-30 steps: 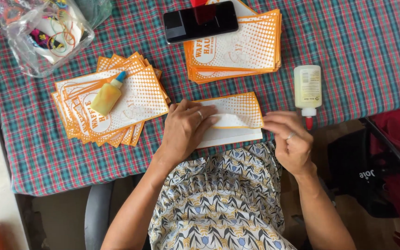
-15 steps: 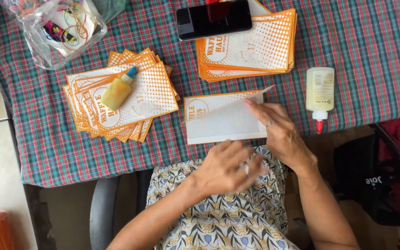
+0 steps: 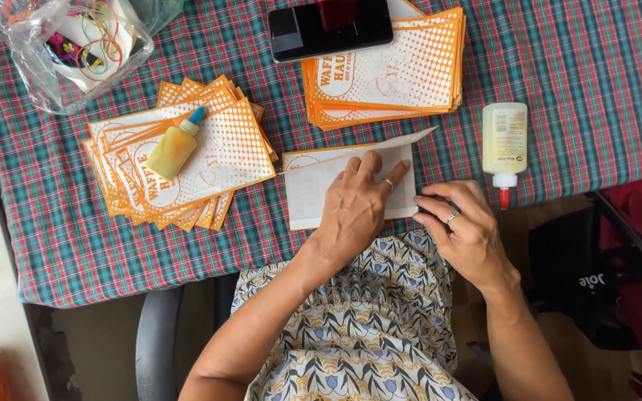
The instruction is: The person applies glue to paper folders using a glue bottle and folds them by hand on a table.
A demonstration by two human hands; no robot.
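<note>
There is just one camera. It sits on the person's head and looks almost straight down. It is close, about as far as the arms reach. The near edge of the table [image 3: 150, 286] runs across the middle of the view, and the far side is at the top. Below the edge it sees the person's lap and a bit of floor. The left hand [image 3: 358, 204] and the right hand [image 3: 462, 230] are near the middle. No other view shares this scene.
</note>
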